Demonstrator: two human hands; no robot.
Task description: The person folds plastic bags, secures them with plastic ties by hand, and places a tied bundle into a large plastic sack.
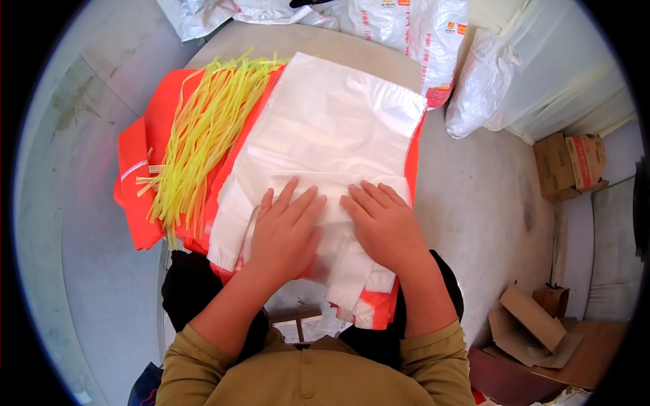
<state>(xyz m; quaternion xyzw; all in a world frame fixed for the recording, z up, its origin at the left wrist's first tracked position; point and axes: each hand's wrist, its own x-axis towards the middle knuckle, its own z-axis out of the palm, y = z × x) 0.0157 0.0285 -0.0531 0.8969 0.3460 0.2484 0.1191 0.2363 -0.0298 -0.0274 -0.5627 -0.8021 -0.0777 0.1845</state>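
A white, semi-transparent plastic bag point(342, 118) lies spread out in front of me, with its lower part folded and its handle ends hanging toward my lap. My left hand point(288, 230) rests flat on the fold, fingers stretched out. Beside it, my right hand point(386, 227) also presses flat on the white plastic with fingers extended. Underneath is a pile of orange-red plastic bags point(166, 101), showing on the left and at the lower edge. A bundle of yellow plastic strips point(210, 132) lies across the orange bags, left of the white one.
White printed sacks point(379, 27) stand at the far side, and another full white sack point(482, 84) is at the back right. A cardboard box point(562, 169) sits by the right wall. Opened cardboard point(528, 328) lies on a brown surface point(596, 348) at the lower right.
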